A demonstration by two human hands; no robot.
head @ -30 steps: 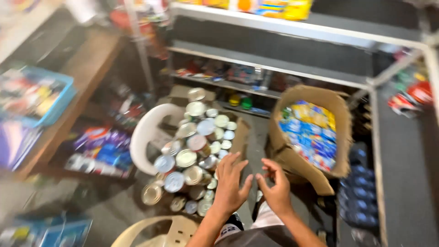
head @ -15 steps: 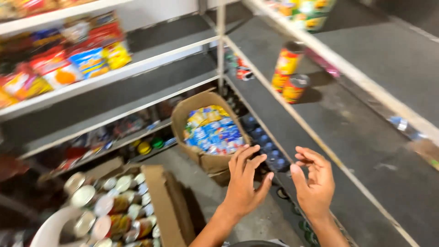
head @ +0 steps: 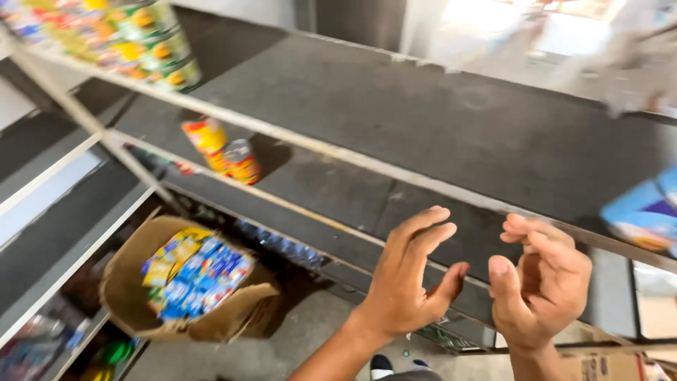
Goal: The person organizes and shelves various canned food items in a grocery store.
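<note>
Both hands hang in the air in front of the dark metal shelves (head: 437,120), and neither holds anything. The left hand (head: 412,282) has its fingers straight and close together, thumb set apart, palm turned toward the other hand. The right hand (head: 543,282) is loosely curled, fingers bent inward over an empty palm, thumb up. The two are near each other but not touching.

Nearest to them is the bare shelf edge just behind the fingertips. Further left on a lower shelf stand two cans (head: 224,154) — yellow and red, upright, touching side by side. They look stiff and smooth-sided, likely with some weight, best gripped around the middle; a slick label could slip in a loose grasp. More cans (head: 151,46) with green and yellow labels sit stacked on the top shelf, blurred.

Below, on the floor, an open cardboard box (head: 141,310) leans tilted, flaps out, filled near the brim with small blue and yellow packets (head: 194,271) — these look light and soft, easy to crush. A blue pack (head: 645,215) shows at the right edge, too blurred to tell more. A shoe (head: 381,367) shows on the concrete floor (head: 310,339).
</note>
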